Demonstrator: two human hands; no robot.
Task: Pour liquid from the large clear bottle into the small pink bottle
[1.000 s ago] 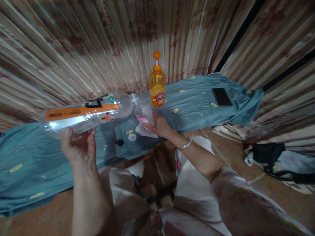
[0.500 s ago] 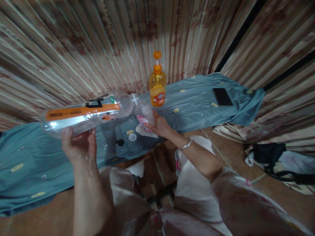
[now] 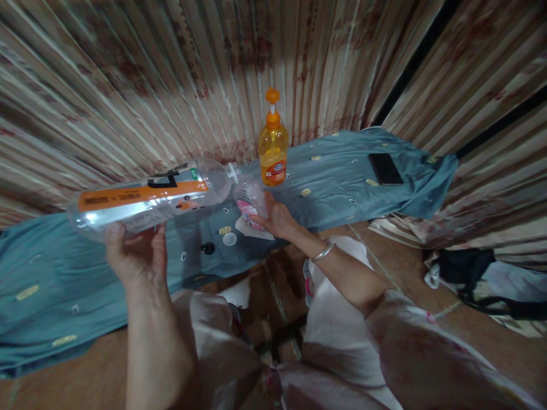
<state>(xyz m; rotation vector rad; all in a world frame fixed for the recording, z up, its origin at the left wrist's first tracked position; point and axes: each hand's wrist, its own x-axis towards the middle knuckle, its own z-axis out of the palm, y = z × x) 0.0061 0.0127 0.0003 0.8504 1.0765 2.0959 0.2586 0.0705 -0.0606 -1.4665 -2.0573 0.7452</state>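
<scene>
My left hand [image 3: 139, 250] is closed round the underside of a large clear plastic bottle [image 3: 149, 196] with an orange and silver label. The bottle lies nearly level in the air, its neck pointing right. Its mouth meets the mouth of a small clear bottle [image 3: 248, 200] with a pink label. My right hand [image 3: 277, 216] grips that small bottle from the right, and it tilts up toward the large one. Below them, a black cap [image 3: 207, 248] and a clear round lid [image 3: 229, 239] lie on the blue-green cloth [image 3: 325, 196]. A white paper-like piece [image 3: 260, 232] shows under the small bottle.
An orange pump bottle [image 3: 273, 154], partly filled with yellow liquid, stands just beyond my right hand. Further right lies a black phone [image 3: 385, 169]. A pleated curtain [image 3: 239, 62] hangs along the back. Dark and light cloth items [image 3: 482, 279] sit on the floor at right.
Almost nothing differs. Both hands keep the two bottles mouth to mouth in nearly the same position, and the view has shifted very slightly.
</scene>
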